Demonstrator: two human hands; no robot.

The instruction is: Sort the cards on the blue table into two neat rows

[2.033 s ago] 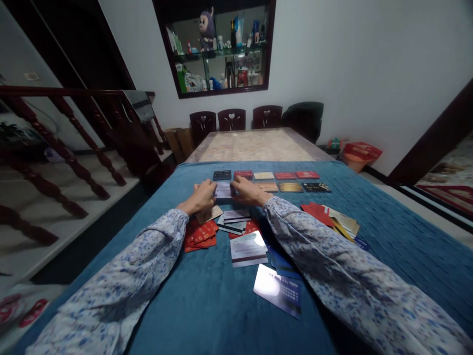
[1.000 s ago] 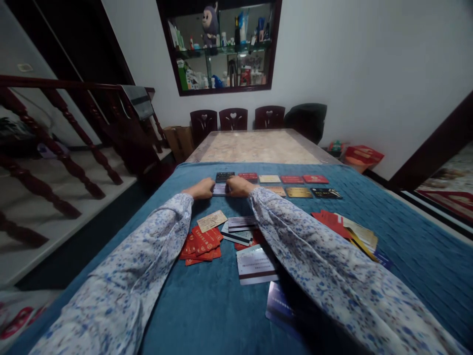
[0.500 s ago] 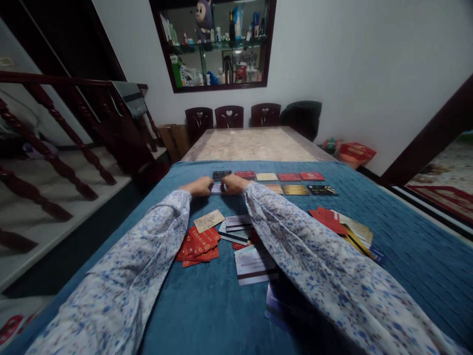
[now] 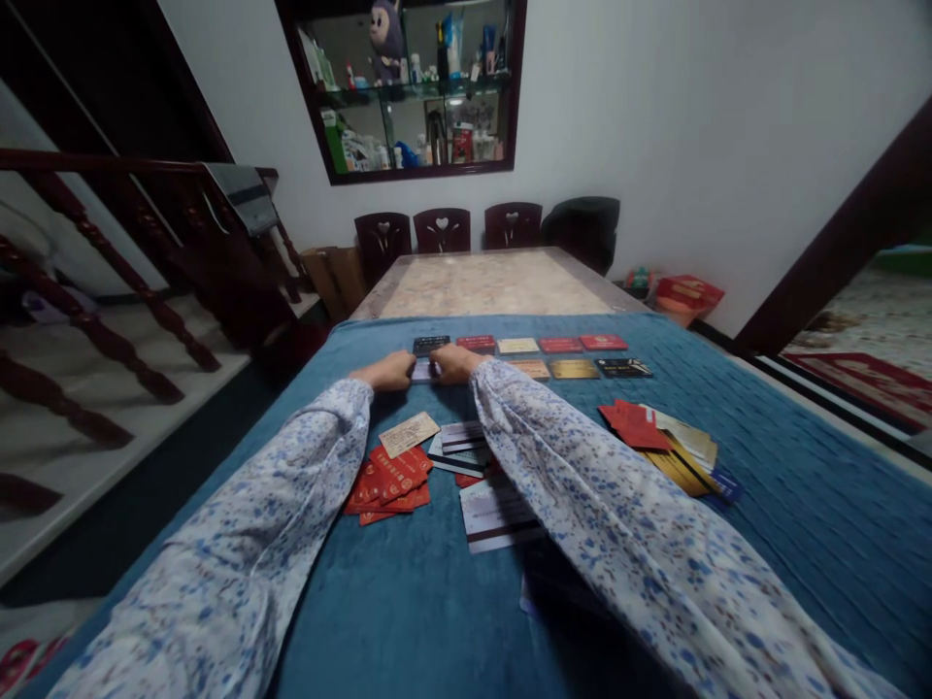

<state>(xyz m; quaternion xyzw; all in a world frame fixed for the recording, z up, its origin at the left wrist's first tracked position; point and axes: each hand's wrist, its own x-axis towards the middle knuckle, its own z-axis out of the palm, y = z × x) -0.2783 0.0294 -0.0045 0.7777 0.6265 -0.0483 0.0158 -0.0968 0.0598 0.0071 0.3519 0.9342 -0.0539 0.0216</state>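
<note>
Beyond the worktop (image 4: 477, 282), with its beige stone-patterned top, three dark wooden chairs (image 4: 441, 231) with cut-out backs stand along its far edge, below a dark-framed wall cabinet with glass shelves (image 4: 418, 83). A textured blue cloth (image 4: 379, 582) covers the near part of the worktop. On it, toward the left edge, lies a pale lavender rectangular card (image 4: 422, 372), with the left hand (image 4: 391, 372) at its left end and the right hand (image 4: 455, 363) at its right end. The fingers of both hands are curled there; whether they grip the card or only press on it, I cannot tell. Just behind it, at the left end of the far row, lies a glossy black card (image 4: 431, 344). The near row runs on toward the right edge with a peach card (image 4: 530, 369), a metallic gold card (image 4: 574, 369) and a black card with pale streaks (image 4: 624, 368). Nearer the person, a tan printed card (image 4: 409, 434) touches a loose fan of bright red cards (image 4: 397, 481)
</note>
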